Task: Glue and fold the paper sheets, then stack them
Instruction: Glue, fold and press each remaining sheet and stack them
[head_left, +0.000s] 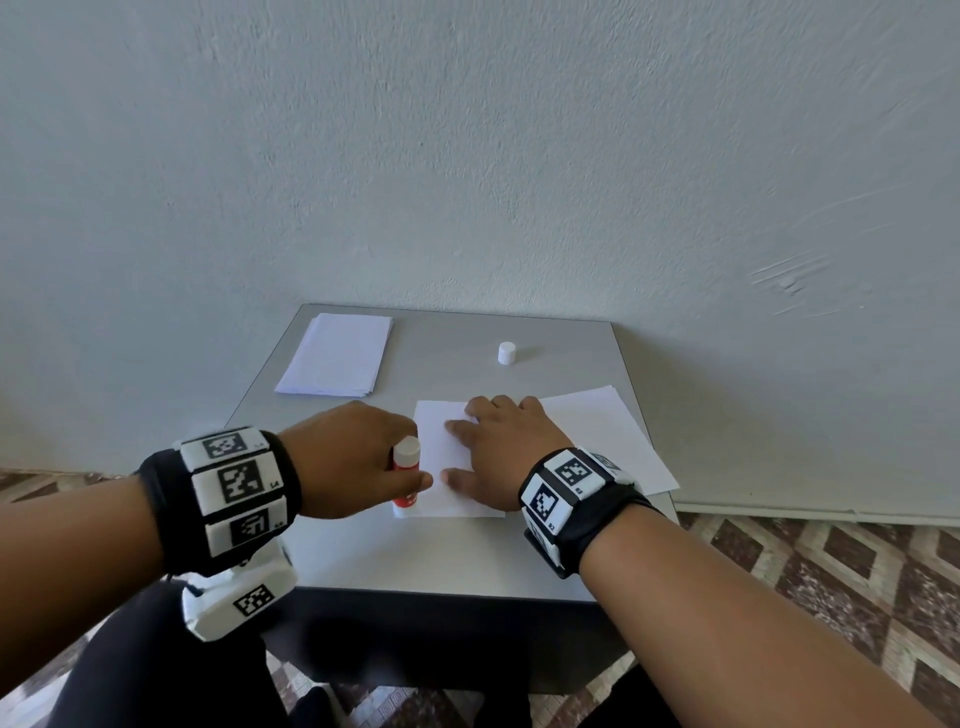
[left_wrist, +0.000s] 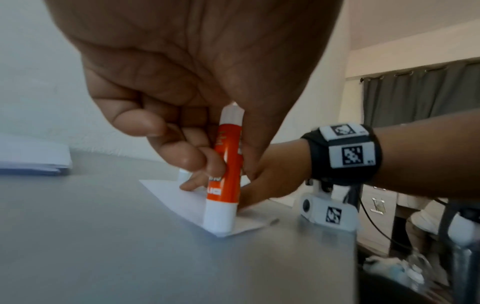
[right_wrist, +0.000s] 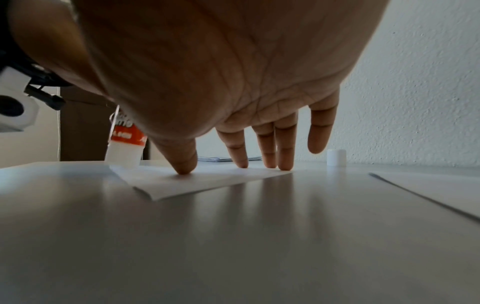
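Left hand (head_left: 353, 457) clamped glue stick (head_left: 406, 475) at sheet (head_left: 441, 457) edge, frame center; right hand (head_left: 498, 452) flat, pinned sheet against sliding.

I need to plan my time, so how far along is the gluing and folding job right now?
Done: a stack of papers lies at the table's far left, and the cap is off. In hand: the left hand holds the glue stick on a small sheet while the right hand presses it flat. Left: flat sheets wait on the right.
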